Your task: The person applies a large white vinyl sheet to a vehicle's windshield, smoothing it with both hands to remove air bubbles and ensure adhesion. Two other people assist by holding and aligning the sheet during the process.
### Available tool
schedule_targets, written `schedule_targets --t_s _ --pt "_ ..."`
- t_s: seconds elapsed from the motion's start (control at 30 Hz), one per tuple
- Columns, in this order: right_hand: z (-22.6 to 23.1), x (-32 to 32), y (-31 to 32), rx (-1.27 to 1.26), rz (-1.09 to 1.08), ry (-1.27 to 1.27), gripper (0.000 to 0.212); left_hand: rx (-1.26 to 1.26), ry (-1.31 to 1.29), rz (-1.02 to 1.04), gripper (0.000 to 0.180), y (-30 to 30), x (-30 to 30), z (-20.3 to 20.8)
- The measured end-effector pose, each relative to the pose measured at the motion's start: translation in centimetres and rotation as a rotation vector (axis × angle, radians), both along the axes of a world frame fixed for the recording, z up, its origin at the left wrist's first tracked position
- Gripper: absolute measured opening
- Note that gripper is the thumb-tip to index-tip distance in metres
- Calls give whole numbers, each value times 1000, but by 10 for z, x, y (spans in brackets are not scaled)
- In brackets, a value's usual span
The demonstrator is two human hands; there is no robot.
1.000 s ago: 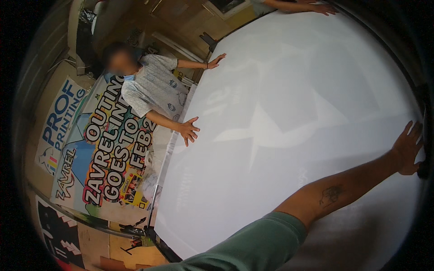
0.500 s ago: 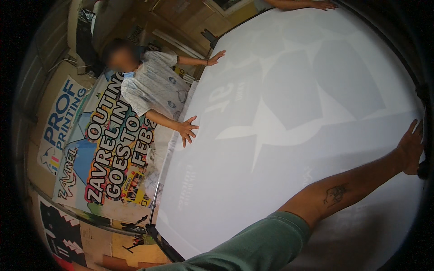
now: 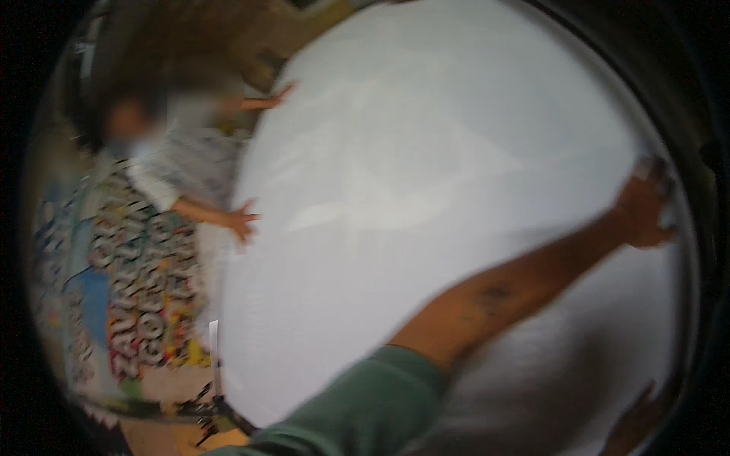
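The view is swinging right and blurring, and the bare right hand [image 3: 631, 427] is now appearing at lower right, so both hands are lying toward that side of the broad, smooth white sheet [image 3: 342, 296], which is stretching across to a co-worker's hand [image 3: 242, 220]. The bare left hand [image 3: 643, 205] is resting with its grip spread near the sheet's right edge; shadow and cropping are hiding the right grip, so I cannot tell its state.
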State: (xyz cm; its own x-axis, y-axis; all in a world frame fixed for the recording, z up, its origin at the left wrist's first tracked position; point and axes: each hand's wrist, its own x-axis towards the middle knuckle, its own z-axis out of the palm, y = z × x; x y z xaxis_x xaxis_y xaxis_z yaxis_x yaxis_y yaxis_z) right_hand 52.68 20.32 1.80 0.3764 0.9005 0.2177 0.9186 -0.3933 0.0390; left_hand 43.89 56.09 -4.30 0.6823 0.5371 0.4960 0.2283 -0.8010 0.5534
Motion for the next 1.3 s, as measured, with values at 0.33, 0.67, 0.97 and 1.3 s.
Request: schedule_targets --t_s 0.33,0.67,0.97,1.3 --pt "-14 -21 8 -38 -230 -101 62 251 345 63 82 6 -32 39" --pt "-8 -17 5 -30 -219 -65 60 291 304 73 82 4 -29 43" --pt "-7 -15 3 -30 -233 -72 63 267 266 61 83 4 -25 39" --pt "-5 -14 -2 -45 -269 -50 66 266 286 15 79 -2 -61 56"
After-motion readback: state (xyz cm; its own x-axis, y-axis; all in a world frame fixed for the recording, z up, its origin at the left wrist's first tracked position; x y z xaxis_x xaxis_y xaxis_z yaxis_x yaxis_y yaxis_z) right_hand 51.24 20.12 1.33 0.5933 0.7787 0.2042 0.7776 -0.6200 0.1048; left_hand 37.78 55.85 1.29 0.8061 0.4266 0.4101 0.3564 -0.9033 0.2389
